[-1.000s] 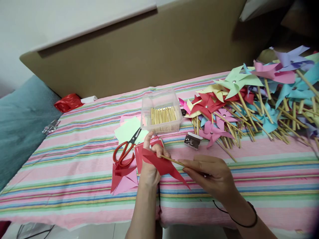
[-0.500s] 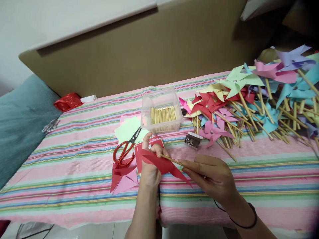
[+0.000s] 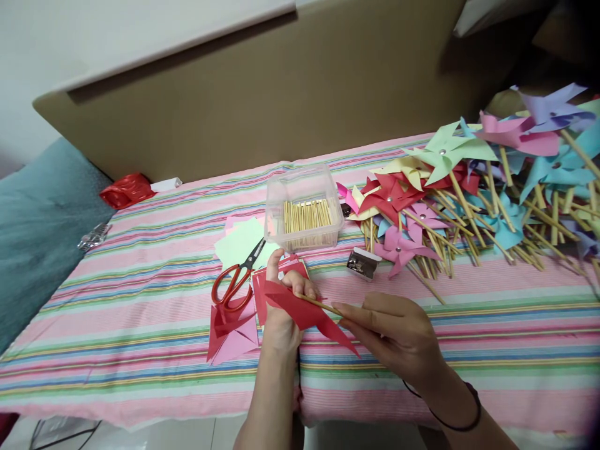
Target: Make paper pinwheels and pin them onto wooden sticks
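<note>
My left hand (image 3: 285,306) is closed on a red paper pinwheel (image 3: 304,312), one finger raised and the others curled behind the paper. A thin wooden stick (image 3: 323,304) runs across the back of the pinwheel, its left end at my left fingertips. Its other end is pinched between the thumb and fingers of my right hand (image 3: 398,331). Whether a pin joins stick and paper is hidden. Below and behind the left hand lie red paper squares (image 3: 260,297). Red-handled scissors (image 3: 239,281) rest beside them on pale green sheets (image 3: 229,250).
A clear plastic box (image 3: 302,240) of short wooden sticks stands beyond my hands. Near it is a small box of pins (image 3: 363,264). Many finished pinwheels (image 3: 443,153) are piled at the right. Cut red and pink paper (image 3: 234,340) lies left, a red plastic bag (image 3: 127,190) far left.
Both hands, with the pinwheel and stick, have shifted very slightly left. The grip of each hand looks the same.
</note>
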